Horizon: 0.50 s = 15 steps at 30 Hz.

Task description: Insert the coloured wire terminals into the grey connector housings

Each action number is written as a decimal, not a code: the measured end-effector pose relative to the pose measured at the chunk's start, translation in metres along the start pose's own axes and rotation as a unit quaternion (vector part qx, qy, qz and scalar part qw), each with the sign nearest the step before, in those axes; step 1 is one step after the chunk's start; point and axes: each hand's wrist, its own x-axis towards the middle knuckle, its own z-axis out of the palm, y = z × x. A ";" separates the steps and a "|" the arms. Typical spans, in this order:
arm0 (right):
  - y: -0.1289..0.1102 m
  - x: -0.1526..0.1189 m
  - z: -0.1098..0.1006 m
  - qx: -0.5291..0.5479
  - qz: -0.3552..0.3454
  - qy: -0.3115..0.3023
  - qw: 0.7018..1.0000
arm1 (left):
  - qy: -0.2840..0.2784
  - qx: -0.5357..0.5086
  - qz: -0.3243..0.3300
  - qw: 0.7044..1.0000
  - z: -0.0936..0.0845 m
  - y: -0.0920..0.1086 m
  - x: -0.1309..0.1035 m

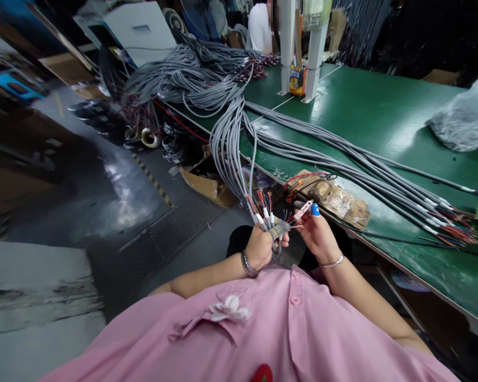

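My left hand is closed around a bunch of grey cables. White sleeves and bare red, orange and blue wire ends stick up from its grip. A grey knitted cover with a yellow band sits at this hand's fingers, beside more loose wire ends. Close by on the right, my right hand pinches a small flat pinkish-white piece with marks or holes; its kind is unclear. A blue finger cot covers one fingertip. The piece is near the wire tips; whether it touches them I cannot tell.
More grey cables lie along the green table, and a large heap is at the far left. A taped wooden block is at the table edge. White posts and a plastic bag stand beyond. A cardboard box is below.
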 end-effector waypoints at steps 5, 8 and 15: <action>0.006 0.001 -0.005 -0.125 -0.112 0.085 0.982 | 0.003 -0.002 -0.004 1.000 0.002 0.001 0.001; 0.009 0.002 -0.004 -0.157 -0.149 0.107 0.970 | 0.000 0.012 0.002 1.000 0.002 0.000 0.000; 0.006 0.006 0.011 0.006 -0.031 0.052 0.998 | 0.006 0.023 0.006 1.000 0.000 -0.005 0.002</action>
